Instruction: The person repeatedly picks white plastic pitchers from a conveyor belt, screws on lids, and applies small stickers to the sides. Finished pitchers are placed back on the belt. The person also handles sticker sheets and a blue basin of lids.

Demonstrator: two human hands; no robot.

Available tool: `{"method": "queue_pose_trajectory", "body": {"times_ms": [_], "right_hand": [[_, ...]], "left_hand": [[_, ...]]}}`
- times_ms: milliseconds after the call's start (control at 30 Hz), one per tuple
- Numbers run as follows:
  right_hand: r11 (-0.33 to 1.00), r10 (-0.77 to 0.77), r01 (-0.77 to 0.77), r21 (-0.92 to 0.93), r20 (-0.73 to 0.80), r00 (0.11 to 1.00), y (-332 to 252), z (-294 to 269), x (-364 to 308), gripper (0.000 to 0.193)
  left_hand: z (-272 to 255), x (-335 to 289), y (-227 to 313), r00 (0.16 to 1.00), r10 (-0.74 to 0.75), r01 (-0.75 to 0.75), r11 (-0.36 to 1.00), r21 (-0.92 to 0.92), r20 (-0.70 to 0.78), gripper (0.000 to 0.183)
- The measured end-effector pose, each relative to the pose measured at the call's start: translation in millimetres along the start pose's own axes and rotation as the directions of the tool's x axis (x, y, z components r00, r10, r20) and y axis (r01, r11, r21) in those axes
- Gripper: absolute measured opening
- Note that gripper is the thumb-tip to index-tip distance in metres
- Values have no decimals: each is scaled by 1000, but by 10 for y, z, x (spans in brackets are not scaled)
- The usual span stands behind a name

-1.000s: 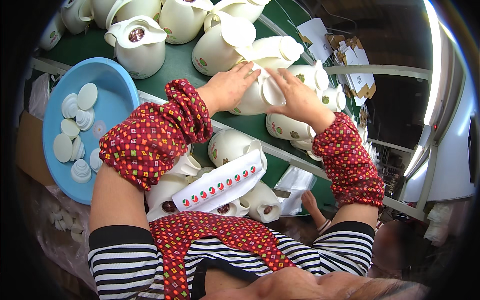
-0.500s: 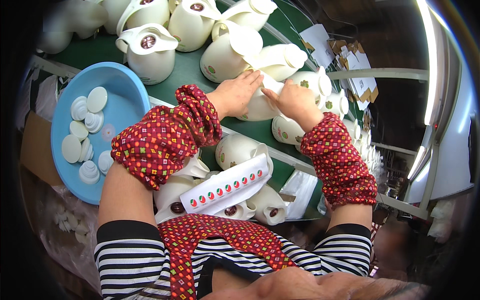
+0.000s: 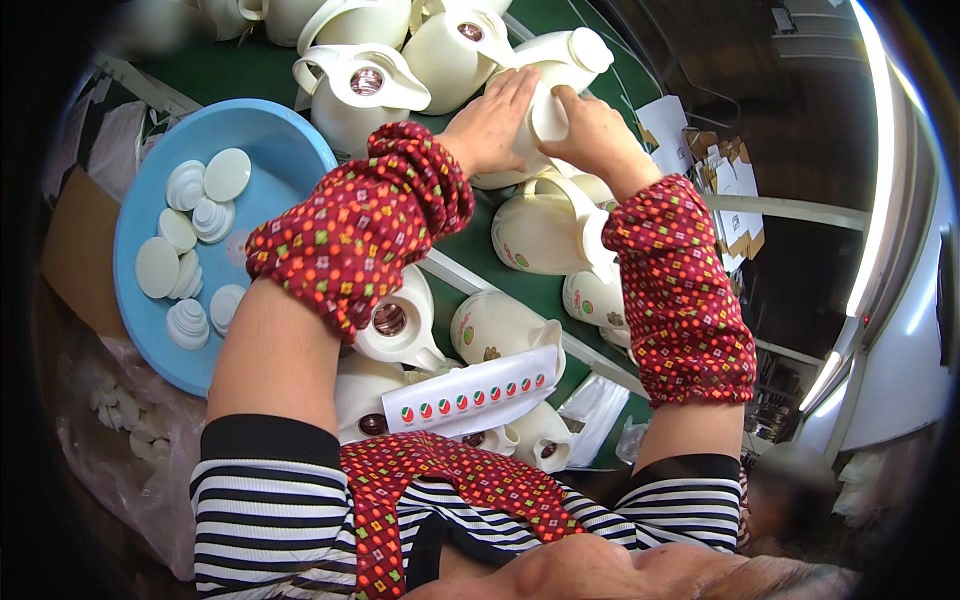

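Note:
A cream thermos jug (image 3: 548, 118) is between my two hands on the green work surface. My left hand (image 3: 495, 128) lies along its left side with the fingers stretched forward, holding it. Across from it, my right hand (image 3: 598, 138) grips the jug near its rim, the thumb toward the inner side. Just nearer than the hands, another cream jug (image 3: 537, 238) lies tilted, its handle up and a small printed pattern on its side. Directly beyond them is a jug with a round cap-like end (image 3: 590, 50).
To the left stands a blue basin (image 3: 128, 290) holding several white lids (image 3: 228, 175). More jugs (image 3: 368, 82) crowd the far side. Close to my apron, a white strip of red-and-green round stickers (image 3: 480, 394) rests on other jugs. Cardboard pieces (image 3: 735, 195) lie at the right.
My hands have moved farther away, to a jug beyond the one they were on. My right hand now grips near a rim. The whole view has shifted somewhat.

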State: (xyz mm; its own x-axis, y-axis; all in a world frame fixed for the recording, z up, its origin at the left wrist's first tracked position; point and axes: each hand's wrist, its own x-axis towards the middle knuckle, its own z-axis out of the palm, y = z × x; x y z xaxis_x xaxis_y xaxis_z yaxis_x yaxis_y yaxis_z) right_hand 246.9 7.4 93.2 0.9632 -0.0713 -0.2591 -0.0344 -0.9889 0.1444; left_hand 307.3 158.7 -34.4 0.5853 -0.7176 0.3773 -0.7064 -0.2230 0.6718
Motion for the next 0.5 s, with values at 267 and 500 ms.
{"method": "queue_pose_trajectory", "body": {"times_ms": [267, 500], "right_hand": [[950, -304, 295, 106, 78, 950, 146, -170, -85, 72], [983, -181, 178, 33, 92, 979, 74, -158, -53, 96]], "left_hand": [[131, 81, -217, 997, 29, -27, 999, -31, 67, 123], [157, 73, -209, 998, 1, 2, 999, -40, 69, 123]]}}
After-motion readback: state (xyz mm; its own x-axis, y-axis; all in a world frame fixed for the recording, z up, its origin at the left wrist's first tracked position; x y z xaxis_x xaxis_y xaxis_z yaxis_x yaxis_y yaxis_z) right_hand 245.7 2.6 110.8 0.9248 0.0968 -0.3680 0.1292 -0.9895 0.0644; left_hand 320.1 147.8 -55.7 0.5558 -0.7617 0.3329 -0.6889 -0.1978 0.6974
